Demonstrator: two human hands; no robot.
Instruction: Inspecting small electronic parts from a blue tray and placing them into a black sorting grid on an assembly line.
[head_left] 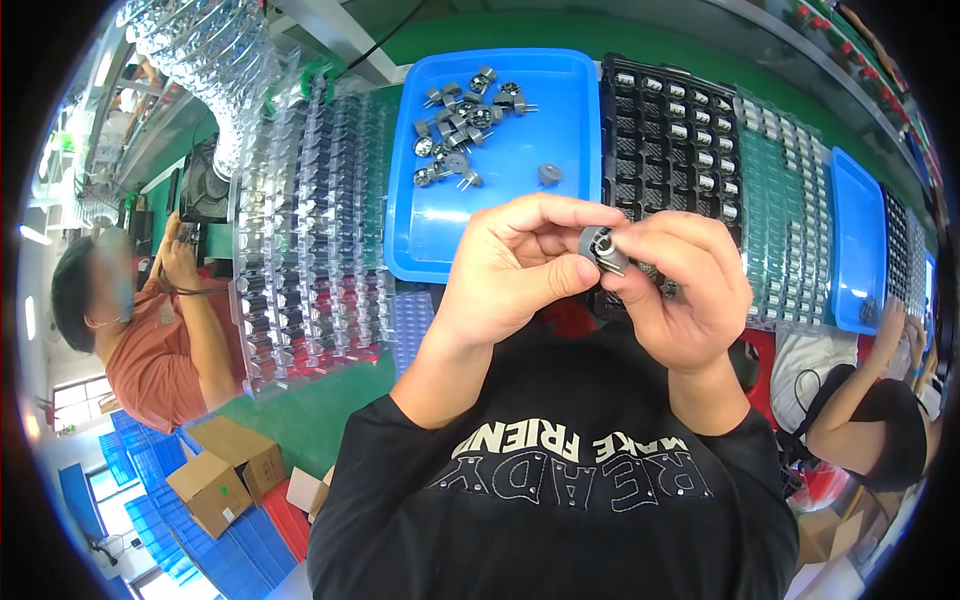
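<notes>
Between my two hands, in front of my chest, is a small round grey plug part (590,246) with metal pins at its lower side. My left hand (510,262) pinches its left side between thumb and fingers. From the right, my right hand (690,285) has thumb and fingertips closed on the same part, covering some of it. Beyond my hands lies a blue tray (440,228) with several grey plug parts (462,130) heaped toward its far end, pins pointing various ways. One separate grey round piece (549,175) rests near the tray's right side.
A black compartment tray (622,170) with small metallic parts adjoins the blue tray, followed by clear trays (780,215) and another blue tray (850,225). Stacked clear trays (310,240) stand left. Co-workers sit at left (160,340) and right (870,420). Cardboard boxes (212,490) are at lower left.
</notes>
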